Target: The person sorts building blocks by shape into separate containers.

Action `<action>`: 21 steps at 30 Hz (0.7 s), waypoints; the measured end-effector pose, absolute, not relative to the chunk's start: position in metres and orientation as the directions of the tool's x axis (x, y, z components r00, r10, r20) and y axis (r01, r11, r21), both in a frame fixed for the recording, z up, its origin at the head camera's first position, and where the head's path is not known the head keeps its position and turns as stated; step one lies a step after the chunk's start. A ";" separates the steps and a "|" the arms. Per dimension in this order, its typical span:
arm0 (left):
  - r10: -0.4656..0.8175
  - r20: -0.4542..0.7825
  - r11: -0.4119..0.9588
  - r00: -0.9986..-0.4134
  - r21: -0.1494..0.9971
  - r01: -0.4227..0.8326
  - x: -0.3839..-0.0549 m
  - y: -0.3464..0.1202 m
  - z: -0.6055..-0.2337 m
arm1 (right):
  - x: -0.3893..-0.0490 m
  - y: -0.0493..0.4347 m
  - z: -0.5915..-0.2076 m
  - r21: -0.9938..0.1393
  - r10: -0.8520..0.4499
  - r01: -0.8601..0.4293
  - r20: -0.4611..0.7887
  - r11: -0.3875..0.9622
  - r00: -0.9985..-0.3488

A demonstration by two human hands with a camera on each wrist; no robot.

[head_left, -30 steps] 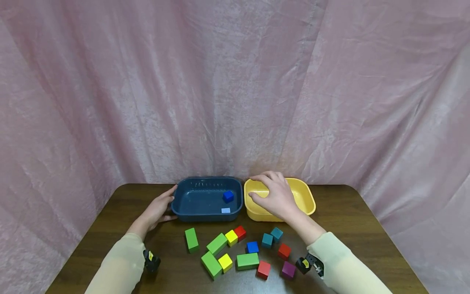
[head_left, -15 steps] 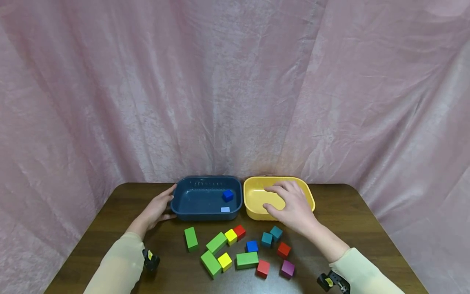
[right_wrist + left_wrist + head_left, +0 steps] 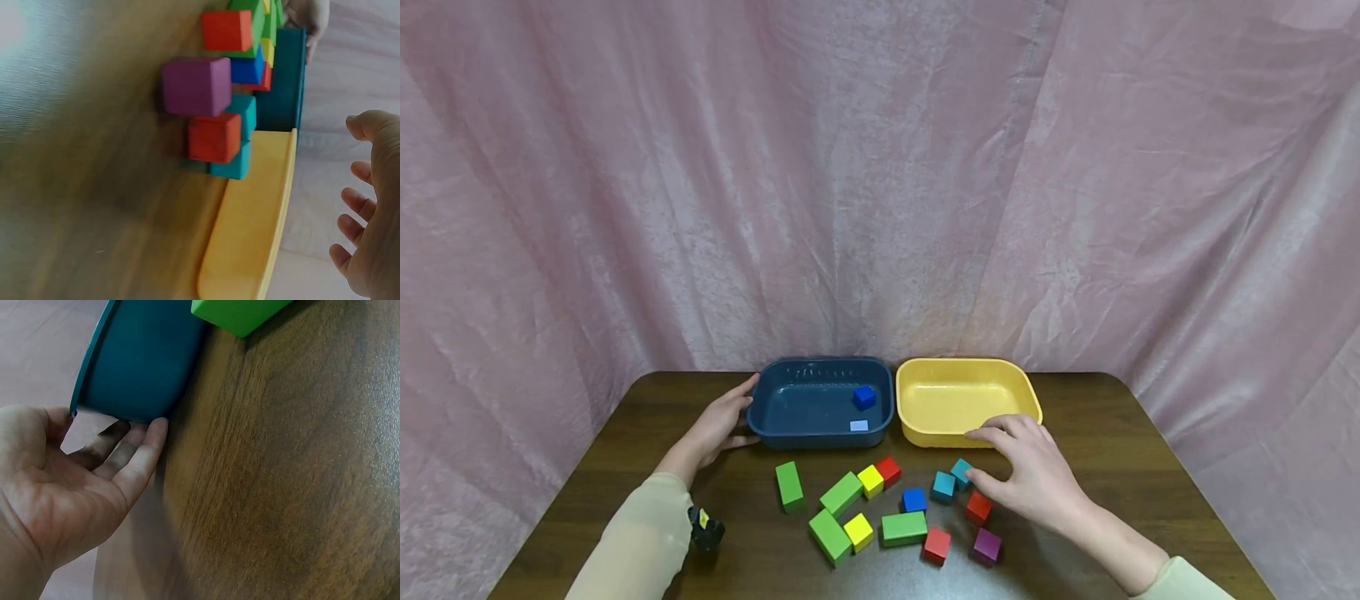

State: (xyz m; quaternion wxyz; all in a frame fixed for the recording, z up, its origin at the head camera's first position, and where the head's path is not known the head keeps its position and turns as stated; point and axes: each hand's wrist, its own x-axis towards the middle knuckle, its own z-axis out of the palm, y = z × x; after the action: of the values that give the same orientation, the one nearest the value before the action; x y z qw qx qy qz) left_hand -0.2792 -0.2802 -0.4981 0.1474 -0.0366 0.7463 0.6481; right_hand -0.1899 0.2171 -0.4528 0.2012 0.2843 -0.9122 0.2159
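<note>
My left hand [image 3: 713, 427] rests against the left end of a dark blue plastic bin [image 3: 808, 437]. In the left wrist view its fingertips touch the bin's wall, and the thumb is near the rim. My right hand [image 3: 1036, 477] hovers with fingers spread and holding nothing, over the front edge of a yellow bin [image 3: 928, 437]. Two teal cubes [image 3: 943, 487] and a red cube [image 3: 978, 507] lie near its thumb. A purple cube [image 3: 195, 86] sits closer to me. Inside the blue bin are a blue cube [image 3: 864, 397] and a pale flat patch [image 3: 859, 426].
Several green blocks [image 3: 904, 529], yellow cubes [image 3: 858, 532], a blue cube [image 3: 913, 501] and more red cubes [image 3: 937, 546] are scattered on the brown wooden table [image 3: 1097, 450] before the bins. A pink curtain [image 3: 880, 183] hangs behind the table.
My right hand has moved from above the yellow bin toward the right and back toward me, now near the teal cubes. The left hand has stayed at the blue bin.
</note>
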 end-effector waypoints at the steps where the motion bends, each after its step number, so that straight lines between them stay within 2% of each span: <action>1: 0.136 -0.268 0.156 -0.954 0.957 -0.246 -0.279 -0.281 -0.498 | -0.187 0.219 -0.455 -0.278 -0.431 -0.603 0.488 0.748 -0.759; 11: 0.139 -0.273 0.162 -0.952 0.955 -0.250 -0.281 -0.282 -0.497 | -0.166 0.230 -0.469 -0.226 -0.462 -0.621 0.491 0.751 -0.738; 21: 0.138 -0.269 0.153 -0.953 0.957 -0.248 -0.280 -0.281 -0.499 | -0.144 0.237 -0.490 -0.218 -0.476 -0.602 0.435 0.768 -0.764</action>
State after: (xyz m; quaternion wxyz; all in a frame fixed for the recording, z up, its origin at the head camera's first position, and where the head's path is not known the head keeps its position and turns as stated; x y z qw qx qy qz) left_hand -0.2801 -0.2808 -0.4987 0.1485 -0.0371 0.7445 0.6498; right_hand -0.1441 0.2365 -0.4902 0.1802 0.2922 -0.9228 0.1750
